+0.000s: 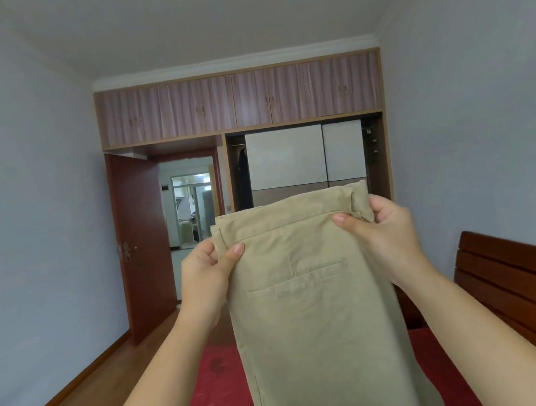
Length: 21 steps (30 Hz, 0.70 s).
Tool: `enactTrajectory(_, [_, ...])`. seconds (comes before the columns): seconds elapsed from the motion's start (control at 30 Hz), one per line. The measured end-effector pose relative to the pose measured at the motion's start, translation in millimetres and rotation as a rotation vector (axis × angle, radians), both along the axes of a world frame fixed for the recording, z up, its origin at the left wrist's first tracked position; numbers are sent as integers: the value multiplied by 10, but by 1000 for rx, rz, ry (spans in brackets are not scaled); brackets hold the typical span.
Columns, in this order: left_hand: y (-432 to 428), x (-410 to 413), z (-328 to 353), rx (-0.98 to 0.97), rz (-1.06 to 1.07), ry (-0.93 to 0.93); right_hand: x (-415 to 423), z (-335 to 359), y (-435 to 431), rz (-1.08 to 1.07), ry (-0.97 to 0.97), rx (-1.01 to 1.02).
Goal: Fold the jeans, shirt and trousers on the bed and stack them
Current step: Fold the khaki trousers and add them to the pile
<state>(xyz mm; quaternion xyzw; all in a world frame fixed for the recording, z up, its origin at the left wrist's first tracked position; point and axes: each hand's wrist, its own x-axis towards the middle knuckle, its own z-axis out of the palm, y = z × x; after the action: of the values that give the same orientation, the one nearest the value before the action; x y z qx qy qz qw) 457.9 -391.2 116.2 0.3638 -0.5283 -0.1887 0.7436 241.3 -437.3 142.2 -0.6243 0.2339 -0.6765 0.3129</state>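
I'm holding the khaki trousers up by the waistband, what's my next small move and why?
Probably lower the trousers flat onto the red bed. Left hand and right hand pinch the waistband corners, so the legs hang straight, ready to lay down and fold.

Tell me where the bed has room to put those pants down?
Bare red bed shows left of the trousers, and a strip right of them, toward the headboard. Behind the trousers is hidden. Left hand and right hand grip their waistband.

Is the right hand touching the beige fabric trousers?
Touching. The head view shows the right hand pinching the beige fabric trousers at the waistband corner.
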Motion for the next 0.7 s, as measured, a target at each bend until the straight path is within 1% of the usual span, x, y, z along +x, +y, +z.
enactTrajectory(0.23, [824,264,145,-120,-20,-44,190,112,1103,-72,-37,-26])
enactTrajectory(0.4, [1405,399,468,-314,-9,-80,349,375,1705,-44,-76,-114])
enactTrajectory(0.47, [1589,472,624,-353,-41,-82,414,484,1862,0,-103,-131])
enactTrajectory(0.57, [1699,614,653,-336,-61,-96,533,469,1949,57,-103,-93])
enactTrajectory(0.63, [1648,734,474,-277,-46,-104,634,288,1879,82,-80,-9])
enactTrajectory(0.7, [1519,855,152,-186,-48,-81,747,-12,1736,110,-51,84])
